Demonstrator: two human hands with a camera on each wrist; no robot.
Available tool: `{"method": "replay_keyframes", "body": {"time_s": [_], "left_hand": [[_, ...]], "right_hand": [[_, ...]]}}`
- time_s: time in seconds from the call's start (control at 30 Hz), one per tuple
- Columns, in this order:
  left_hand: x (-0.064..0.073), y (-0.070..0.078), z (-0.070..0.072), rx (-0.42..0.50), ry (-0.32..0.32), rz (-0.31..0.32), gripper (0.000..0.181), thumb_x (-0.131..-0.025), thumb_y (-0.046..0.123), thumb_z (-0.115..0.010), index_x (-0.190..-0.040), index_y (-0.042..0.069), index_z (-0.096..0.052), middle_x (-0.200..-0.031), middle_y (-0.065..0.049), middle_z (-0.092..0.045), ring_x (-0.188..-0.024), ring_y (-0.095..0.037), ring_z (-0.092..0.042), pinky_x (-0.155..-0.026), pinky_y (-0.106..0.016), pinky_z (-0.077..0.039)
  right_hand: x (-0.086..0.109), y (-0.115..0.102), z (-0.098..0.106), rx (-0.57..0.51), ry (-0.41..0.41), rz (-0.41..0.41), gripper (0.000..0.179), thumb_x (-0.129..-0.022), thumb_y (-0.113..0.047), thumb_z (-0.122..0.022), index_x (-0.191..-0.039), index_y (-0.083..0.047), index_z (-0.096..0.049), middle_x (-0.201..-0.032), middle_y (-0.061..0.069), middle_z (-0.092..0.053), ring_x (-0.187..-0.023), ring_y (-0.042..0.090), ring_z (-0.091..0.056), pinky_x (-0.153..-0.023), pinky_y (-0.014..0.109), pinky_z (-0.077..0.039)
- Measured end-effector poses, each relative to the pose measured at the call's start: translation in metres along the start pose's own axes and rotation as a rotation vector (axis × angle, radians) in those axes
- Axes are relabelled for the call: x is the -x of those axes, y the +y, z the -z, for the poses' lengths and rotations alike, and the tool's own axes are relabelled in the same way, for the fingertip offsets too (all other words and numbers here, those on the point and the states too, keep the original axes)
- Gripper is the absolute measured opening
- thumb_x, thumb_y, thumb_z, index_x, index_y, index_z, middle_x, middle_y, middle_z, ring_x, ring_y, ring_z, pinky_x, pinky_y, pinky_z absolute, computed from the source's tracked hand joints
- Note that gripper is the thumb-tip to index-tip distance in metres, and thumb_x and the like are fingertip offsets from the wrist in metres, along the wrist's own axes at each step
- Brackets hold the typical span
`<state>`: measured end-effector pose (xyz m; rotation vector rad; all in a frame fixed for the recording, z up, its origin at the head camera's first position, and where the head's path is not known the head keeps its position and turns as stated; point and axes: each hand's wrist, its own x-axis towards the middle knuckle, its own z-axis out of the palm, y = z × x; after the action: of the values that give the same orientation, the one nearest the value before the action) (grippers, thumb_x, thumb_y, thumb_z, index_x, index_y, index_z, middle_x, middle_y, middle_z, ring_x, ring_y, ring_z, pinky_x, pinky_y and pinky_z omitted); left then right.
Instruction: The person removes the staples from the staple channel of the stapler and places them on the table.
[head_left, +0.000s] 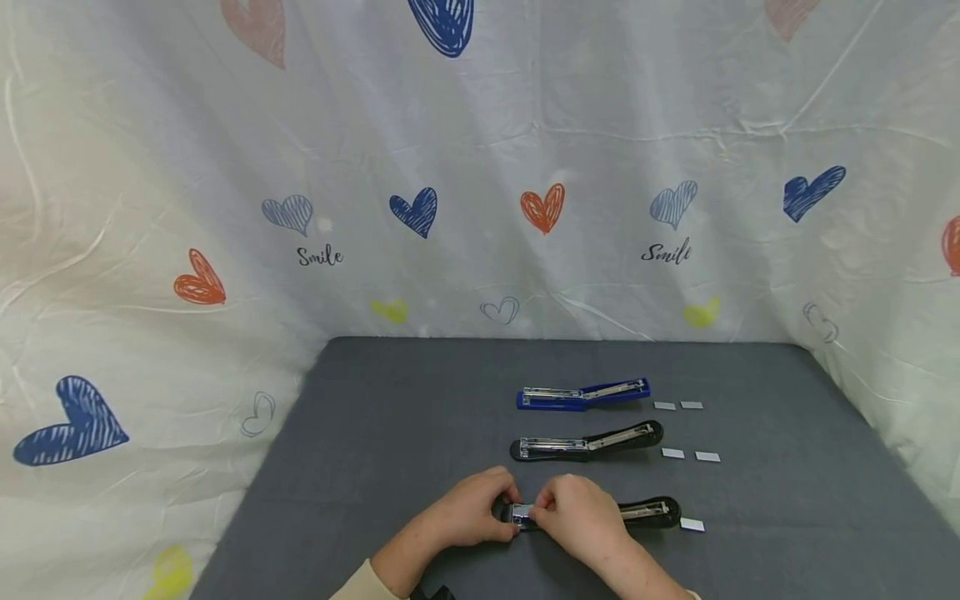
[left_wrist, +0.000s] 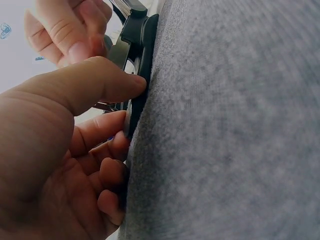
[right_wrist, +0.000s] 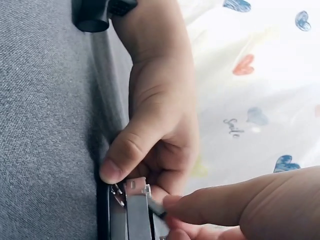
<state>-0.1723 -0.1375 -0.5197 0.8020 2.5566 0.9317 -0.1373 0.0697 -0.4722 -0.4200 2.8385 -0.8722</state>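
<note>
A black stapler (head_left: 651,512) lies opened out on the near part of the grey table, its metal magazine facing up. My left hand (head_left: 468,508) grips its left end, with the thumb on the near side and fingers on the far side. Over the magazine, my right hand (head_left: 581,515) pinches a small grey staple strip (right_wrist: 158,208) between thumb and fingers. The left wrist view shows my left thumb (left_wrist: 120,85) against the black base. My right fingers hide the middle of the stapler in the head view. One pale staple strip (head_left: 692,524) lies by its right end.
Farther back lie another opened black stapler (head_left: 555,449) and an opened blue stapler (head_left: 551,401). Two pale strips lie to the right of each, such as one strip (head_left: 707,457). A white cloth printed with hearts (head_left: 480,150) hangs behind the grey table (head_left: 405,400).
</note>
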Motion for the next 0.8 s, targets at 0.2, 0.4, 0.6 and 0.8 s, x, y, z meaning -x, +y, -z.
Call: {"method": "replay_keyframes", "body": {"time_s": [0.2,0.4,0.6,0.8], "left_hand": [[0.001,-0.001,-0.002,-0.017,0.019,-0.029,0.028,-0.079,0.023,-0.087,-0.097,0.023,-0.066,-0.091,0.017,-0.052,-0.079,-0.001,-0.052,-0.073,-0.020,-0.045],[0.001,0.000,-0.001,-0.018,0.017,-0.025,0.028,-0.078,0.023,-0.087,-0.097,0.023,-0.066,-0.091,0.017,-0.052,-0.078,-0.002,-0.052,-0.073,-0.020,-0.045],[0.001,0.000,-0.001,-0.009,0.012,-0.019,0.027,-0.079,0.023,-0.087,-0.097,0.023,-0.066,-0.091,0.017,-0.052,-0.078,-0.002,-0.052,-0.073,-0.020,-0.046],[0.000,-0.001,-0.002,-0.015,0.019,-0.020,0.029,-0.077,0.024,-0.088,-0.097,0.024,-0.066,-0.092,0.017,-0.053,-0.080,-0.001,-0.052,-0.074,-0.021,-0.046]], "right_hand": [[-0.005,0.004,-0.003,-0.148,0.006,0.051,0.018,-0.084,-0.020,-0.085,-0.077,-0.019,-0.068,-0.067,-0.015,-0.059,-0.058,0.004,-0.050,-0.056,0.027,-0.042],[-0.010,0.008,-0.003,-0.230,-0.056,0.024,0.009,-0.085,-0.017,-0.084,-0.088,-0.013,-0.076,-0.073,-0.012,-0.065,-0.064,0.005,-0.057,-0.060,0.028,-0.046],[-0.008,0.010,0.006,-0.212,-0.072,0.030,0.004,-0.087,-0.017,-0.082,-0.088,-0.015,-0.079,-0.079,-0.011,-0.070,-0.071,0.006,-0.060,-0.064,0.032,-0.050],[-0.004,0.015,0.018,-0.218,-0.021,0.026,0.004,-0.088,-0.014,-0.081,-0.090,-0.016,-0.079,-0.081,-0.011,-0.070,-0.068,0.006,-0.058,-0.063,0.031,-0.047]]}}
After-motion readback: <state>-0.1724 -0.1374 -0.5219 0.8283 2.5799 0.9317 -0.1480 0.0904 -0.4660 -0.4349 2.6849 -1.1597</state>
